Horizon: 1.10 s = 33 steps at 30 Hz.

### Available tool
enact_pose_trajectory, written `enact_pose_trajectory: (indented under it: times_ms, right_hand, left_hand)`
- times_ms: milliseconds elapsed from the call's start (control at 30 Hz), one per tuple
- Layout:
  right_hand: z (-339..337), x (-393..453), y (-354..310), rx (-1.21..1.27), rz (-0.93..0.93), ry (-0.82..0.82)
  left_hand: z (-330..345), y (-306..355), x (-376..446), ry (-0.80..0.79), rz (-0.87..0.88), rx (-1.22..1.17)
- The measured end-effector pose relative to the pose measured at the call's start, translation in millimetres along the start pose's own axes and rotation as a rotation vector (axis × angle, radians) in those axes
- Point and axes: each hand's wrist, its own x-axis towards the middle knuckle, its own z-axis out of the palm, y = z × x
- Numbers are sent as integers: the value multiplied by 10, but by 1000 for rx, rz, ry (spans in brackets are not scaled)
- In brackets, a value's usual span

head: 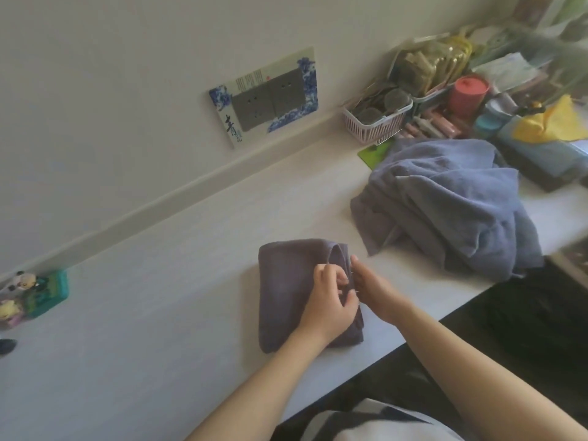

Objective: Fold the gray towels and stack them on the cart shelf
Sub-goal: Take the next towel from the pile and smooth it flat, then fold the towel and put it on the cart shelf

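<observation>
On a white countertop (159, 265), a folded gray towel (286, 291) lies flat. The left hand (331, 300) pinches its right edge with curled fingers; the right hand (374, 291) touches that edge, fingers fairly straight. A heap of unfolded gray towels (451, 205) sits nearby, apart.

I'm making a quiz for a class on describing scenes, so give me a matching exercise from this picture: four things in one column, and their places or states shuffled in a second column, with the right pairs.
Things:
1. folded gray towel
2. heap of towels
3. pink basket
4. red cylinder

Places or states:
A. loose and crumpled, at the right of the table
B. behind the heap, near the wall, holding dark round things
C. under both hands, the left hand and right hand at its right edge
D. upright among the clutter at the far right

Pairs: 1-C, 2-A, 3-B, 4-D
</observation>
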Motion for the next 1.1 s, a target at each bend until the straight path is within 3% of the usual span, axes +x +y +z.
enact_pose_trajectory:
  times_ms: [100, 200, 300, 433, 533, 633, 733, 867, 1000, 1100]
  right_hand:
    - [44, 33, -1, -191, -40, 37]
    - [127, 6, 48, -403, -103, 126]
    - [180, -7, 167, -562, -157, 171]
    - [213, -49, 242, -590, -202, 155]
    - [282, -71, 265, -663, -266, 193]
    - [343, -52, 304, -958, -414, 358]
    - [276, -32, 451, -1220, -308, 323]
    - [161, 15, 511, -1268, -238, 273]
    - [183, 54, 419, -1093, -223, 223]
    - [224, 43, 383, -1036, -221, 190]
  left_hand:
    - [-147, -121, -73, 221, 50, -186]
    - [-301, -403, 46, 449, 104, 204]
    - [-363, -587, 231, 273, 44, 635]
    - [-218, -696, 268, -32, 4, 898]
    - [-160, -749, 258, -53, -3, 934]
    - [-133, -806, 270, -23, -3, 949]
    - [-142, -782, 275, -88, -25, 919]
    - [-258, -734, 315, -108, 20, 774]
    - [-401, -858, 83, 213, -101, 429]
    - [-487, -943, -194, 273, -372, 107]
